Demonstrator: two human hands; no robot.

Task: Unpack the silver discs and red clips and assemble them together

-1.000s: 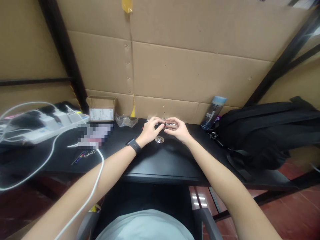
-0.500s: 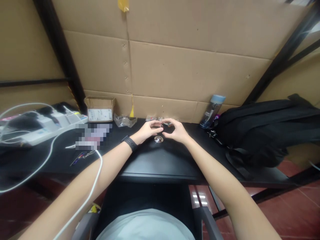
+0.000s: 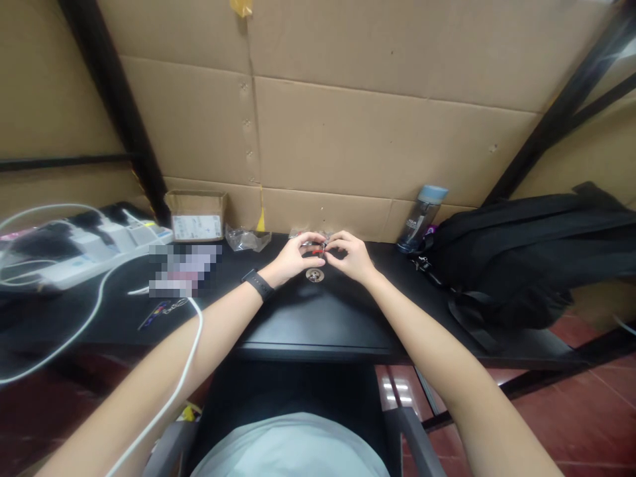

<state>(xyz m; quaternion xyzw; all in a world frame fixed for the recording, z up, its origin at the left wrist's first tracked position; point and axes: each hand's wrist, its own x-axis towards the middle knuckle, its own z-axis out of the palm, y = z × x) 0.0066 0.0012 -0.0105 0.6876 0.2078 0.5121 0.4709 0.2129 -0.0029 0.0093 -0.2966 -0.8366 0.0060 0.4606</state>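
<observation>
My left hand (image 3: pixel 297 257), with a black band on its wrist, and my right hand (image 3: pixel 354 257) meet over the middle of the black table. The fingers of both curl around a small part with a red and shiny bit (image 3: pixel 318 251). Its kind is too small and too covered to make out. Just below the fingertips a round, shiny metal disc (image 3: pixel 315 274) with a raised centre lies on the table. Behind the hands, partly hidden by them, is some clear plastic packaging.
Along the back stand a small cardboard box (image 3: pixel 195 216), crumpled clear plastic (image 3: pixel 247 239) and a blue-lidded bottle (image 3: pixel 422 218). A black backpack (image 3: pixel 527 258) fills the right. To the left are a white power strip (image 3: pixel 106 250), a keyring (image 3: pixel 161 313) and a white cable (image 3: pixel 191 361) crossing my left forearm.
The fingers of my right hand have closed in toward my left hand, and the gap between the two hands is smaller. A red bit now shows between the fingers. The disc stays put.
</observation>
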